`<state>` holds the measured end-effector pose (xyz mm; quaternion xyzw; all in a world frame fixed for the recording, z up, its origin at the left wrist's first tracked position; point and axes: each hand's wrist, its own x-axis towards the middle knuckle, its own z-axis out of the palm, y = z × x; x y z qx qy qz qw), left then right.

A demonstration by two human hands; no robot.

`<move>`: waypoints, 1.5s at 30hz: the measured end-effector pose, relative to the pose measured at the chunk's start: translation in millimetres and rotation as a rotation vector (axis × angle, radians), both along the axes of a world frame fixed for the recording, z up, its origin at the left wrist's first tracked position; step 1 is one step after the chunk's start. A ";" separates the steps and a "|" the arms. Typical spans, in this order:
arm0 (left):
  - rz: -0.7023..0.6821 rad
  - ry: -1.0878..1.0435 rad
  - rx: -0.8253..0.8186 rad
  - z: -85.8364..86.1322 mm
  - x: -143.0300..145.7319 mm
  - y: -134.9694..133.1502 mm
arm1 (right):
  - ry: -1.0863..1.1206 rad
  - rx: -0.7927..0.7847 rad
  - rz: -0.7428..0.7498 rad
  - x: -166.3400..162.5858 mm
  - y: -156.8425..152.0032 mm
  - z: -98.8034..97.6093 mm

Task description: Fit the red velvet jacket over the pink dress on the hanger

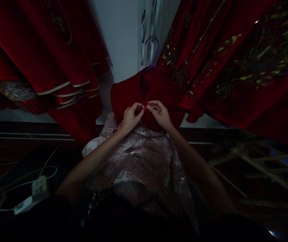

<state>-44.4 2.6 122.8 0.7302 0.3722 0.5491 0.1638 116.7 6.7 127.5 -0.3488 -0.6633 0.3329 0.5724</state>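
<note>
A red top (pixel 126 92) hangs from a purple hanger (pixel 156 55), its V-shaped neckline facing me. At the bottom of that neckline my left hand (pixel 132 117) is closed in a pinch on the left front edge of the top. Close beside it, my right hand (pixel 161 115) pinches the right front edge, and the fingertips of both hands nearly meet. Small shiny spots show at the fingertips; whether they are beads, a fastener or fingernails I cannot tell. Below the hands spreads a pale pink patterned skirt part (pixel 144 158) with a metallic sheen.
Red garments with light trim (pixel 65 84) hang at the left, and red garments with gold sequins (pixel 224 67) at the right. A metal rack (pixel 149 30) stands against the pale wall (pixel 121 33). A power strip (pixel 40 186) with a white cable lies lower left. Blurred wooden slats (pixel 267 168) are lower right.
</note>
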 end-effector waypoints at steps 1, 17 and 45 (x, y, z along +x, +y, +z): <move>0.006 0.040 0.002 1.5 -1.4 -1.2 | -0.019 0.011 -0.013 -0.2 0.2 -0.3; -0.076 0.150 -0.005 21.0 -6.0 -6.6 | -0.035 0.157 -0.304 -14.0 -27.0 7.7; 0.057 0.630 0.028 32.8 9.9 48.2 | 0.079 -0.257 0.067 31.6 57.8 16.5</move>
